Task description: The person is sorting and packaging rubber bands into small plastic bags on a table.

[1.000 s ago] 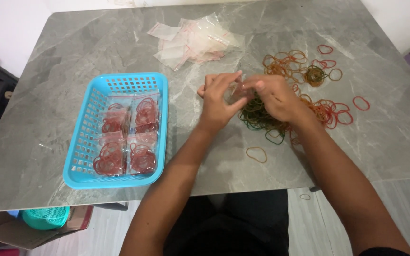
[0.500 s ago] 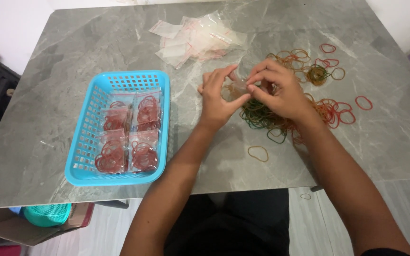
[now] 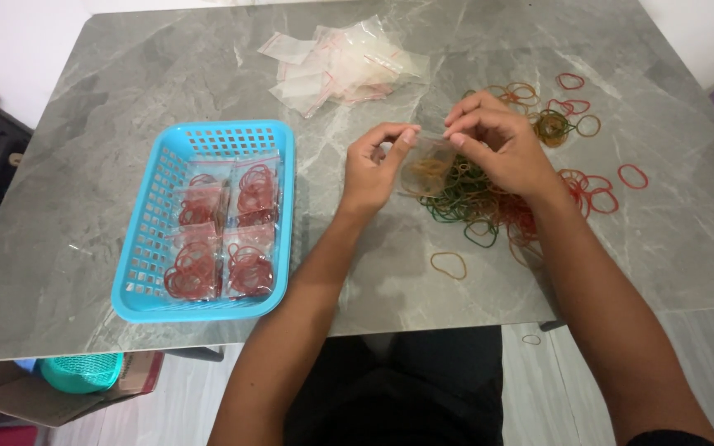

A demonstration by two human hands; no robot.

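We see the left hand [image 3: 373,165] and right hand [image 3: 497,144] pinching a small clear bag [image 3: 427,165] of rubber bands above the grey table [image 3: 84,206]; loose rubber bands [image 3: 489,202] lie beneath

A blue basket [image 3: 150,248] of filled bags sits well left

Blue basket [image 3: 152,248] with 4 filled bags [image 3: 223,239]; teal bowl [image 3: 82,372] below.

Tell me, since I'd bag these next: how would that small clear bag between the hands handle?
The small clear bag, pinched by left hand and right hand, looks thin: probably floppy, light and slippery. The rubber bands inside likely add little weight.
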